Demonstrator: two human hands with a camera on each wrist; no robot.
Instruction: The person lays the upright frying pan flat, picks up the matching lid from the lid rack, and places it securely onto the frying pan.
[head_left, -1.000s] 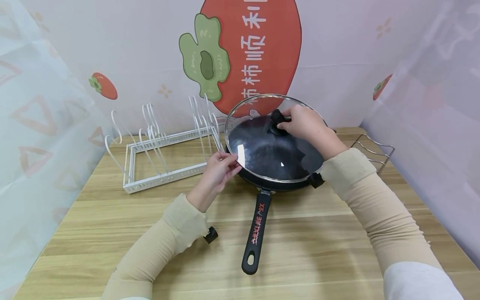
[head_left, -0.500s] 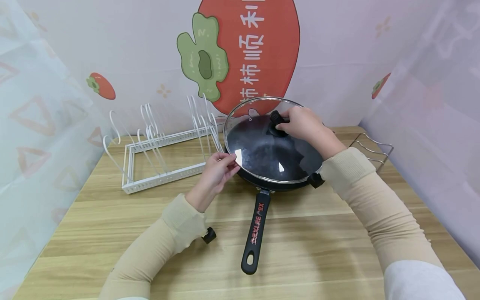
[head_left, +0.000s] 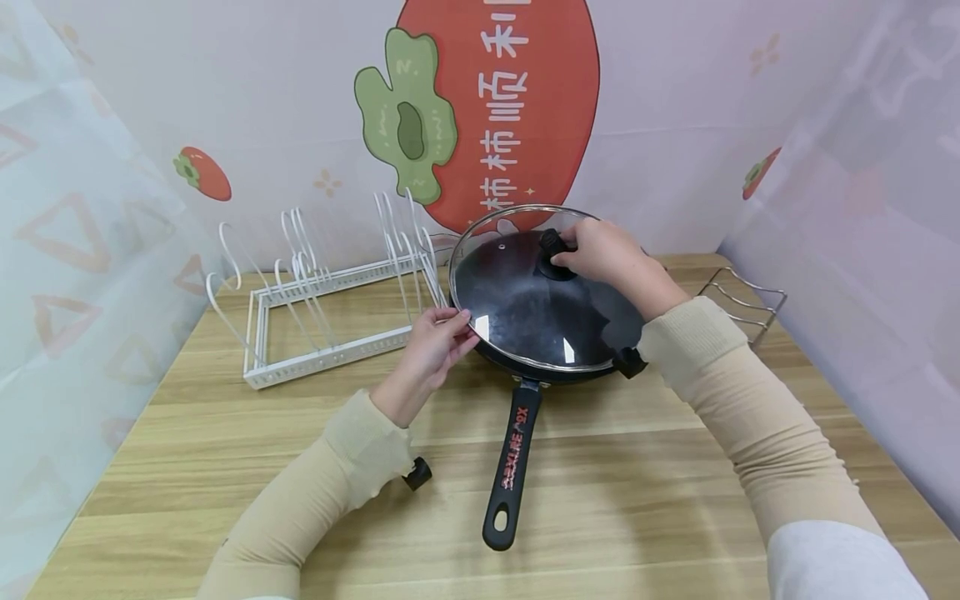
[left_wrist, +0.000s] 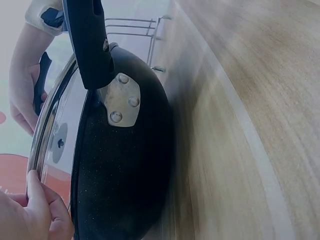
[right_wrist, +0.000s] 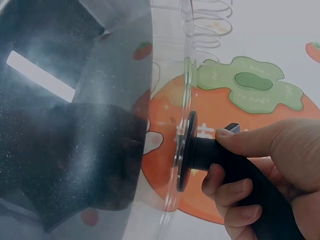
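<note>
A round glass lid (head_left: 517,308) with a metal rim is over the black frying pan (left_wrist: 125,170), whose long handle (head_left: 512,467) points toward me. In the left wrist view a gap shows between the lid's rim and the pan. My right hand (head_left: 607,254) grips the lid's black knob (right_wrist: 260,195), fingers curled round it. With thumb and fingers, my left hand (head_left: 435,346) pinches the lid's rim at its left near side. The pan's inside shows only through the glass.
A white rack (head_left: 330,358) with upright hooped dividers stands left of the pan on the wooden table (head_left: 585,525). A small wire rack (head_left: 750,304) is at the right. Printed cloth (head_left: 285,100) hangs behind.
The lid's far edge and its knob have come down a little toward the pan, with my right hand. My left hand keeps its hold on the rim, nearly still.
</note>
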